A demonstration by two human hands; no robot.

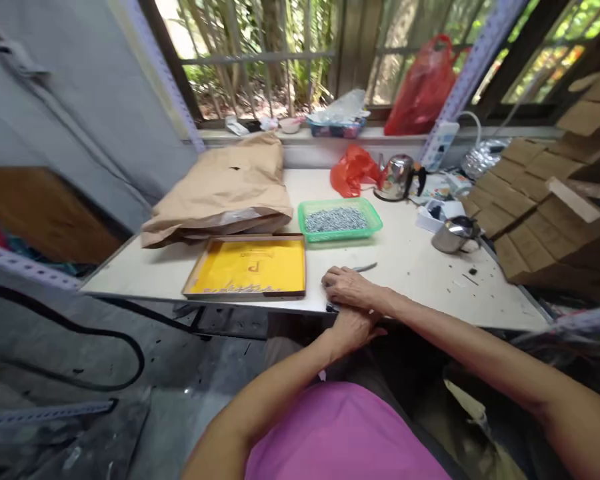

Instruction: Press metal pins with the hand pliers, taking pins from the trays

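My right hand (347, 287) rests at the table's front edge with its fingers curled down. Whatever lies under those fingers is hidden. A thin grey tool (366, 267), its kind unclear, sticks out on the table just beyond the knuckles. Below the fingers a small dark piece (332, 307) shows at the edge. My left hand (356, 325) is beneath and in front of the right one, touching it; its thumb points right and its other fingers are mostly covered. To the left lies a shallow tray (275, 263) with a yellow bottom and small pale pieces along its near side.
Behind my hands stands a green plastic basket (375, 225) of small grey metal pieces. A large brown paper bag (220, 180) lies back left. A kettle (396, 177), a metal pitcher (450, 237) and a red bag (353, 172) stand behind; stacked cardboard boxes (515, 187) bound the right.
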